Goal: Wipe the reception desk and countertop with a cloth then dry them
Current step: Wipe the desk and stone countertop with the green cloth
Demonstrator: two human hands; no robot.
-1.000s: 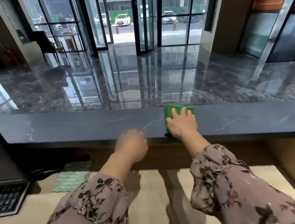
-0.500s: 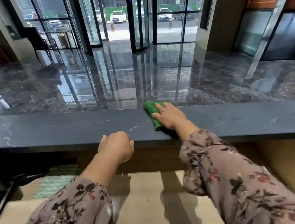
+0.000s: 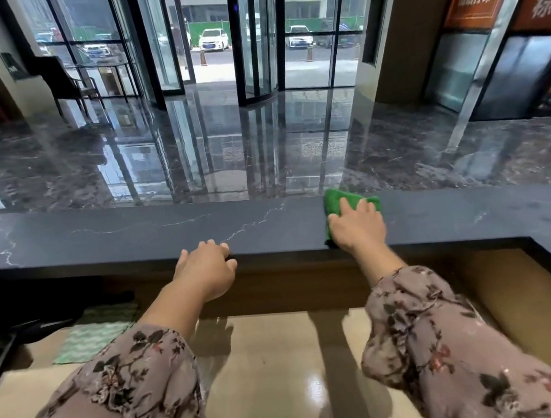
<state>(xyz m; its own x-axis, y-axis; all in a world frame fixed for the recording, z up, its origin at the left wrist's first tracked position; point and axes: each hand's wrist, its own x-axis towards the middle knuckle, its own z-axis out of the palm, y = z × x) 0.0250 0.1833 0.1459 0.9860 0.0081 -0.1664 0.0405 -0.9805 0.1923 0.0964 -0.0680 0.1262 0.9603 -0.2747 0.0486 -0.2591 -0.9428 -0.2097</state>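
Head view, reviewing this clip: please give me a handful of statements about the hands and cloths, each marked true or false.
1. The right hand presses a green cloth flat on the dark countertop. True.
2. The left hand holds a second cloth. False: it holds no cloth; its fingertips rest at the countertop's near edge.
3. A patterned cloth in pale green and white lies on the lower desk, to the left. True.
4. The green cloth lies on the beige lower desk. False: it is up on the raised dark countertop, under the right hand.
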